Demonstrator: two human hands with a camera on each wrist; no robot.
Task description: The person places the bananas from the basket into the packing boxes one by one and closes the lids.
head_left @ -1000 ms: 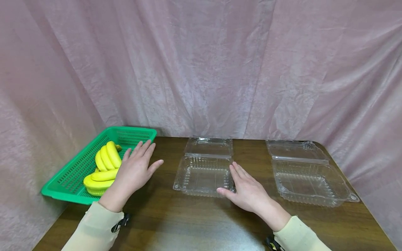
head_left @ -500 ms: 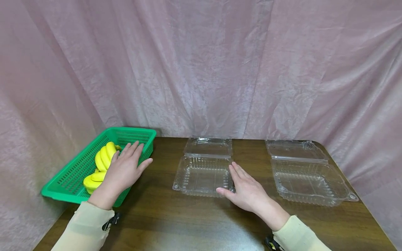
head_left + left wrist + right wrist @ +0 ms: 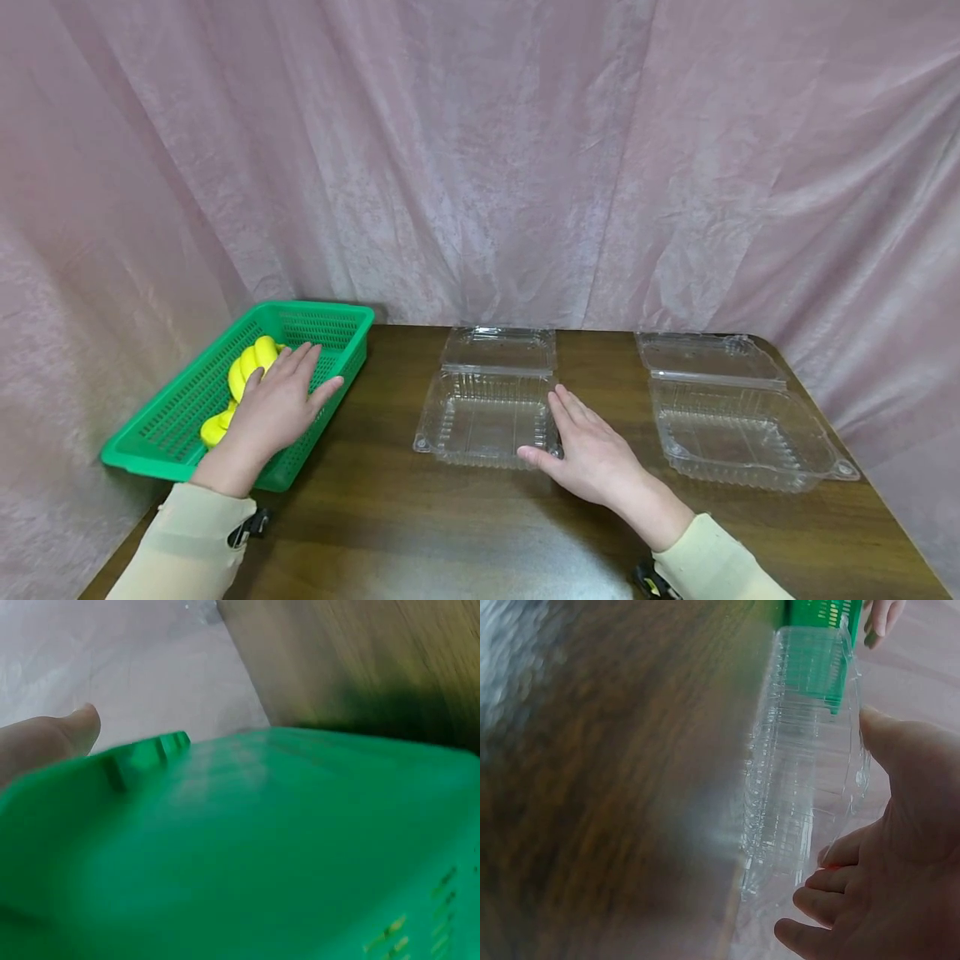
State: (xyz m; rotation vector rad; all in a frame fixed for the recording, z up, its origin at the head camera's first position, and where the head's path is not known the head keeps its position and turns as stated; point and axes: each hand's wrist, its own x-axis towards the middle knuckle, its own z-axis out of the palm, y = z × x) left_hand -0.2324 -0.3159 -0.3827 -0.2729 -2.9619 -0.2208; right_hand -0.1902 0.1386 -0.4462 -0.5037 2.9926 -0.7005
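Note:
My left hand (image 3: 273, 412) reaches over the green basket (image 3: 352, 358), its fingers extended above the yellow bananas (image 3: 251, 364) and hiding part of them. In the left wrist view the basket's wall (image 3: 247, 847) fills most of the picture, and my thumb (image 3: 75, 729) shows past its rim. My right hand (image 3: 596, 458) is beside the right edge of a clear plastic clamshell container (image 3: 480, 417), fingers straight and thumb apart. From the right wrist, the container (image 3: 795, 772) appears right by my fingertips. Neither hand holds anything.
A second clear clamshell (image 3: 742, 433) lies with its lid folded back on the right of the brown wooden table (image 3: 450, 533). The first one's lid (image 3: 498, 348) is also folded back. A pink curtain (image 3: 480, 167) hangs along the back and sides.
My left hand has moved left over the basket, covering more of the bananas and uncovering the basket's right side. My right hand and both containers have stayed in place.

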